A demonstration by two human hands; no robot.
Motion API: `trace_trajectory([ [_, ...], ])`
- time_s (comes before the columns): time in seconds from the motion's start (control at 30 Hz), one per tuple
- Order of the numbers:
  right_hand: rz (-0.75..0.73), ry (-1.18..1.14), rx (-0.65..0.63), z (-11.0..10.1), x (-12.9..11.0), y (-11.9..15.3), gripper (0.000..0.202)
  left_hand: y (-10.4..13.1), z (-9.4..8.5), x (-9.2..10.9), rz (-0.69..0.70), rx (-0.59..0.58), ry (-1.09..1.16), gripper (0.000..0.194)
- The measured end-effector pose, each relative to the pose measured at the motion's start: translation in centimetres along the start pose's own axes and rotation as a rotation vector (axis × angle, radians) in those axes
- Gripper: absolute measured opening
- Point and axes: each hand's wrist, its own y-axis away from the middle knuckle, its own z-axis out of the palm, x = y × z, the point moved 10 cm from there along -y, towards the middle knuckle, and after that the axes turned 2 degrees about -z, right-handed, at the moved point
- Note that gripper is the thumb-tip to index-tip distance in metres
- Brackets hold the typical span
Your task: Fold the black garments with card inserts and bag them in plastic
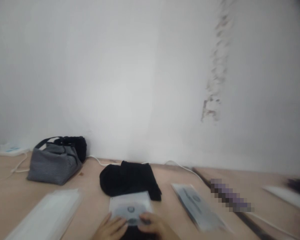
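Observation:
A clear plastic bag (130,201) with a small dark round print lies at the bottom middle, in front of me. My left hand (112,228) grips its near left edge, fingers laid over the film. On the near right edge, my right hand (153,225) holds the bag between thumb and fingers. Black fabric (136,233) shows between the hands at the bag's near end; how far it reaches inside I cannot tell. Just beyond the bag lies a pile of folded black fabric pieces (130,180).
A stack of clear plastic bags (46,215) lies left, and packed bags with dark contents (198,206) lie right. Behind are a grey striped bag (52,165), a white cable (182,166) and the wall (115,83). A dark gap (242,216) crosses the tabletop at right.

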Motion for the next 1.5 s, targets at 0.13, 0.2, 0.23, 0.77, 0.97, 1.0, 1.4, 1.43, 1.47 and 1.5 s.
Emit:
trace_trajectory([
  [0.13, -0.011, 0.017, 0.037, 0.7, -0.8, -1.0, 0.032, -0.2, -2.1, -1.6, -0.138, 0.093, 0.107, 0.033],
  [0.2, 0.021, -0.065, 0.049, 0.8, -1.0, -1.4, 0.033, 0.2, -2.9, -2.8, -0.257, 0.146, 0.159, 0.037],
  [0.23, 0.053, -0.138, 0.044, 0.9, -1.0, -1.4, 0.033, 0.4, -3.2, -3.2, -0.302, 0.165, 0.186, 0.039],
  [0.77, 0.203, -0.464, 0.233, 1.5, 1.3, -0.7, 0.018, -0.5, -4.5, -2.8, -0.279, 0.143, 0.587, 0.04],
  [0.97, 0.055, 0.127, 0.25, -0.3, -1.4, -0.8, 0.008, 1.8, -2.2, -4.8, -0.563, 0.179, 0.589, 0.038],
  [1.0, 0.08, 0.154, 0.25, -0.5, -1.3, -0.7, 0.015, 2.3, -1.7, -5.1, -0.599, 0.162, 0.547, 0.039],
  [1.4, 0.169, 0.018, 0.321, -0.5, 0.9, -0.6, 0.02, 2.1, -2.0, -3.9, -0.497, 0.193, 0.492, 0.027],
  [1.43, 0.18, 0.052, 0.351, -0.6, 0.9, -0.5, 0.02, 2.2, -2.2, -3.9, -0.51, 0.216, 0.511, 0.026],
  [1.47, 0.192, 0.081, 0.38, -0.7, 1.0, -0.4, 0.021, 2.3, -2.3, -3.8, -0.517, 0.245, 0.524, 0.025],
  [1.5, 0.203, 0.101, 0.408, -0.8, 1.0, -0.3, 0.022, 2.4, -2.5, -3.7, -0.522, 0.278, 0.531, 0.025],
])
